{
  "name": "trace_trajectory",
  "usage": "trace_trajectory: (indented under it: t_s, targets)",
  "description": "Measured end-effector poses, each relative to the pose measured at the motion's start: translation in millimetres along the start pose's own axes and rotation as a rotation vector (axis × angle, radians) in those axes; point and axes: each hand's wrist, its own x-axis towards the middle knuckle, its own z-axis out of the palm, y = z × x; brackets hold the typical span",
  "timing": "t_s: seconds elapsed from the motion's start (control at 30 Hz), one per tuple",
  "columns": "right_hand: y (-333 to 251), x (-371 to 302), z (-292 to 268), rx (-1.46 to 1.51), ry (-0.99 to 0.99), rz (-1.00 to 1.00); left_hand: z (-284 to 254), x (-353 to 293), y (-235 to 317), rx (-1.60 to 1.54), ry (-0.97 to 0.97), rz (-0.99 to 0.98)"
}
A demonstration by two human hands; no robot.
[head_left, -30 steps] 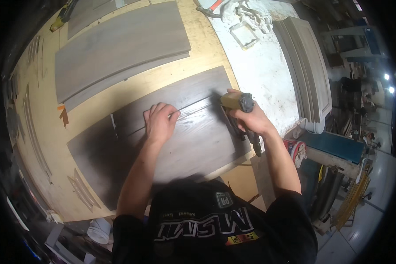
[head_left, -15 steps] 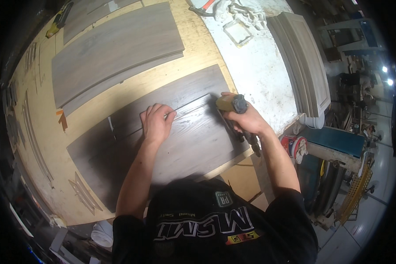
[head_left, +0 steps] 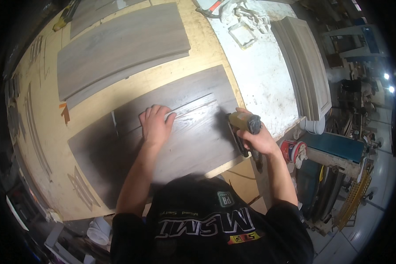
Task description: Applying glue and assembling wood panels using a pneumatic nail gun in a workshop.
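1. Left hand [head_left: 154, 125] lies flat, fingers spread, pressing down on the dark grey wood-grain panel [head_left: 193, 132].
2. Right hand [head_left: 260, 140] is wrapped tight around a yellow-bodied power tool [head_left: 244, 123], set at the panel's right edge.
3. The dark panel lies across the plywood bench [head_left: 97, 101], right in front of the person.
4. Further back on the bench rests a lighter grey panel [head_left: 119, 44].
5. To the right, a framed cabinet door [head_left: 306, 66] lies on a white surface.
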Motion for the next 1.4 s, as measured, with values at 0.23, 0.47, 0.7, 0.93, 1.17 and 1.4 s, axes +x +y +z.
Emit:
trace_trajectory:
  t_s: [0.23,0.47,0.7,0.93,1.17,1.4]
  targets:
    - [14.2,-15.5,13.9,-0.01,-0.001,0.024,-12.9,-7.9,-9.2,0.068,0.034,-0.039]
    - [24.6,-16.0,19.4,-0.019,-0.014,0.009,-23.2,-40.7,-47.0,0.089,0.119,-0.044]
    - [27.9,-5.5,11.3,-0.115,0.063,0.015,-34.6,-59.9,-60.0,0.256,0.226,-0.093]
    - [27.5,-0.6,6.2,-0.076,0.05,0.048,-34.1,-58.8,-61.2,0.243,0.256,-0.051]
    - [32.7,-6.2,9.7,-0.1,0.068,0.041,-35.2,-59.4,-59.4,0.249,0.272,-0.029]
    - [28.4,-18.4,21.6,-0.07,0.098,-0.001,-35.7,-63.8,-67.4,0.228,0.231,-0.049]
